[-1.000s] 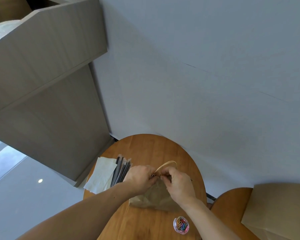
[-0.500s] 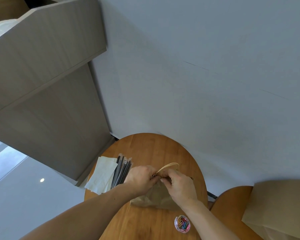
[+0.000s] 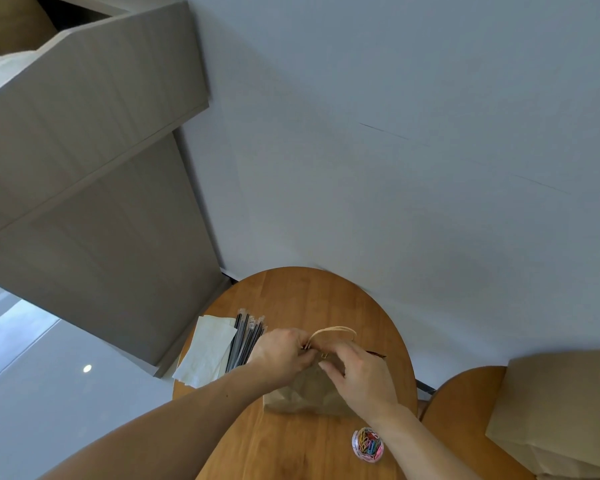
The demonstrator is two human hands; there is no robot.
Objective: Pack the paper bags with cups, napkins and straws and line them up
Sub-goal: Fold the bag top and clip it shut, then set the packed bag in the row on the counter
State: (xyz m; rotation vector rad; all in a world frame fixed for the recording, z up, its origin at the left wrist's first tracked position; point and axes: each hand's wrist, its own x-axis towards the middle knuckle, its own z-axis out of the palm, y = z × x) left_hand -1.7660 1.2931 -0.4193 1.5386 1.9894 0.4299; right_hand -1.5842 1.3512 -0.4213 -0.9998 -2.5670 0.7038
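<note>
Bag (image 3: 302, 393) stands on the table (image 3: 309, 299), just right of the straws (image 3: 245, 337) and napkins (image 3: 208, 351). Left hand (image 3: 281, 355) and right hand (image 3: 361, 372) both pinch its closed top, beside the handle (image 3: 333, 330).

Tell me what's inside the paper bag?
A thin dark tip, maybe a straw, pokes out. The left hand and right hand pinch the paper bag shut on top, hiding the rest.

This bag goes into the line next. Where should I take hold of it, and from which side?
The handle of the paper bag is likely the best grip, taken from above. The loop arches free over the bag's top with room for fingers underneath, while the body is soft, creased paper.
</note>
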